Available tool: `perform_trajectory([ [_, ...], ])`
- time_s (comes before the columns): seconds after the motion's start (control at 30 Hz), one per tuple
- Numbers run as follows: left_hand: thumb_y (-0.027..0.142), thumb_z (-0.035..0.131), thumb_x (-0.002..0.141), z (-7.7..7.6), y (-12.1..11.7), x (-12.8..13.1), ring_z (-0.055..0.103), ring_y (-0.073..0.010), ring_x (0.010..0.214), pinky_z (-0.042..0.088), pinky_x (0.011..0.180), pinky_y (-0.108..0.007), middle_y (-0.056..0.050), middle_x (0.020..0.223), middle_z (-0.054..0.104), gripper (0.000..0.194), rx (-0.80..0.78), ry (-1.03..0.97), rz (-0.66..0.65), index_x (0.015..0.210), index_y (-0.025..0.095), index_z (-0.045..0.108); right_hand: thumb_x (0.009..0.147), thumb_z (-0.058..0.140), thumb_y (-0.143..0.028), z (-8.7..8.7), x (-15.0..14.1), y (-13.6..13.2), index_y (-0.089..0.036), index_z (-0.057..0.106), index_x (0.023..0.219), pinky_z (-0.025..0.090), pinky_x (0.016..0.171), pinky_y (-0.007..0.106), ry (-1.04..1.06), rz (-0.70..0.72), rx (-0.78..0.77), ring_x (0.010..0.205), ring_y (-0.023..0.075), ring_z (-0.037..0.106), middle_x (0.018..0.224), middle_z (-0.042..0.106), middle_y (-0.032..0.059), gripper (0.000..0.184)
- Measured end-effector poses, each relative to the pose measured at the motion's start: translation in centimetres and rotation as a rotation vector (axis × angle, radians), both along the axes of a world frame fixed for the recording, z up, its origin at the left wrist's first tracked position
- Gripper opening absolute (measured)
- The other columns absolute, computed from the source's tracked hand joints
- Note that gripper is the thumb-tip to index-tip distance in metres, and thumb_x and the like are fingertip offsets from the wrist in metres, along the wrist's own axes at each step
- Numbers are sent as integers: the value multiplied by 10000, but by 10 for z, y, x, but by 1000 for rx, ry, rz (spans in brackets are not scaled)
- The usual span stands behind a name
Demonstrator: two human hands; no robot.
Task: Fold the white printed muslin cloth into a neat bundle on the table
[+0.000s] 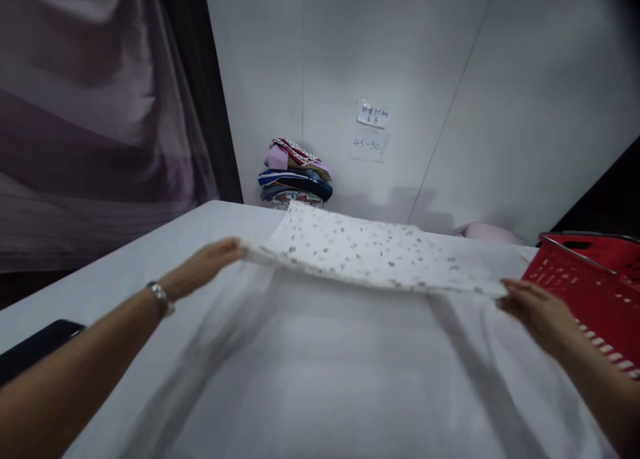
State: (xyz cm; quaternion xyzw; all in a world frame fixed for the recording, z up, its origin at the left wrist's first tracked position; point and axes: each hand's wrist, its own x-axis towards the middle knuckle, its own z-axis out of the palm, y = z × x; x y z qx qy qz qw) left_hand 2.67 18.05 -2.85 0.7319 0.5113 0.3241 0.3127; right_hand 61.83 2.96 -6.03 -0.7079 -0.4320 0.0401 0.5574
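A white cloth with small dark spots (365,245) is stretched wide over the far half of the white table (320,379). My left hand (215,262) pinches its near left corner, and a metal bracelet or watch (161,297) circles that wrist. At the near right corner, my right hand (537,312) grips the same cloth between thumb and fingers. The near edge hangs slightly slack between both hands, raised above the tabletop, with shadows beneath it. Motion smears the cloth's edges a little.
Folded clothes (295,172) are stacked at the table's far edge against the wall. A red plastic basket (590,285) stands at the right, close to my right hand. A dark flat object (40,345) lies at left. Paper notes (370,135) hang on the wall.
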Motion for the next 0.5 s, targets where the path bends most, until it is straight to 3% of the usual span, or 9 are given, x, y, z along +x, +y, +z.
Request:
perform_trajectory([
  [0.1,632,514,742,-60,-38,-11,596,-211,868,486,817,-329,-18,886,668,455,-224,16,-88,867,208,621,533,670,-378,-58,-16,-40,-281,661,674,596,581,359,390,125,-294,626,269,674,684,665,50,172],
  [0.17,636,487,758,-79,-56,-17,609,-224,888,499,812,-329,-23,910,677,460,-274,21,-106,886,220,633,573,657,-401,-78,-21,-59,-319,658,716,589,647,341,513,124,-402,733,281,687,749,673,57,165],
  [0.3,602,482,783,-79,-78,-30,584,-244,1038,485,889,-336,-21,1114,654,461,-180,40,-56,1061,263,627,612,606,-472,-81,-23,-85,-369,645,761,572,716,359,487,76,-371,883,304,669,910,672,63,185],
  [0.4,581,493,784,-77,-92,-39,588,-248,1059,481,908,-332,-10,1148,651,473,-159,98,-42,1130,284,618,576,621,-479,-82,-26,-102,-379,650,733,567,722,402,460,83,-436,839,319,674,821,674,57,189],
  [0.5,568,474,796,-87,-106,-43,591,-237,1070,477,918,-319,9,1164,646,459,-137,166,-70,1145,308,617,574,610,-503,-92,-30,-113,-388,654,739,561,698,421,401,76,-450,787,316,679,745,672,43,206],
])
